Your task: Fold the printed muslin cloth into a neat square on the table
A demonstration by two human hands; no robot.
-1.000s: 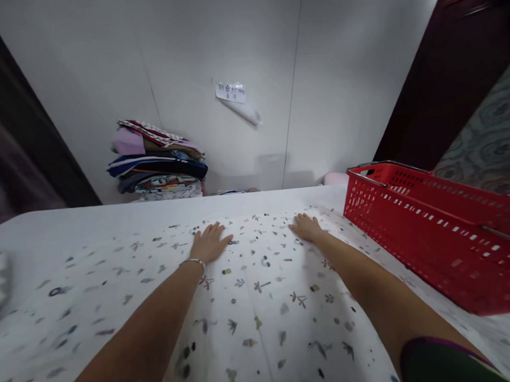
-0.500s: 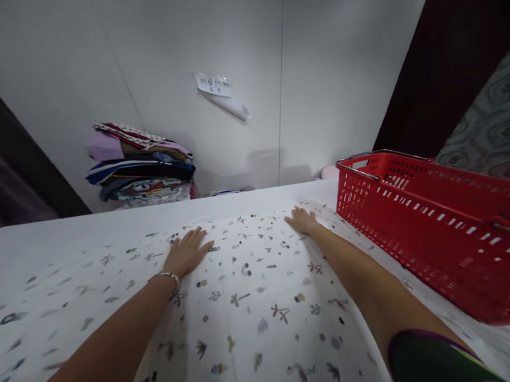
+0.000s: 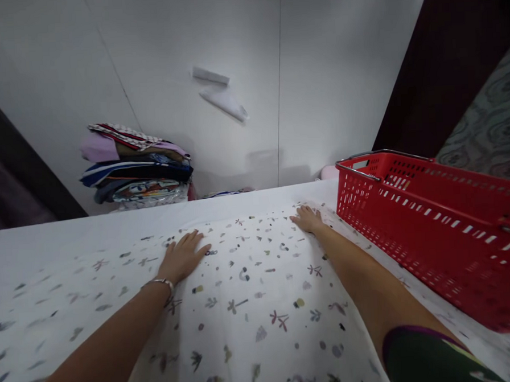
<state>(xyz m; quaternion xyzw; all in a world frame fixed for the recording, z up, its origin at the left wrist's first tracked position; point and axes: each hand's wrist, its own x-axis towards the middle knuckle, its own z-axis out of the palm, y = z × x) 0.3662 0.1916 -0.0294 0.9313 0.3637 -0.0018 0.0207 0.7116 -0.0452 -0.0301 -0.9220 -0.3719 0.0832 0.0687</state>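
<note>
Left hand (image 3: pixel 182 256) and right hand (image 3: pixel 308 218) flat and splayed on patterned cloth (image 3: pixel 243 288), beyond them curled paper (image 3: pixel 223 103), its face unreadable

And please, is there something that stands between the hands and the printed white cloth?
Nothing visible does: the left hand and the right hand both rest palm down on the printed white cloth. The red basket stands to the right of the right hand, not between it and the cloth.
</note>
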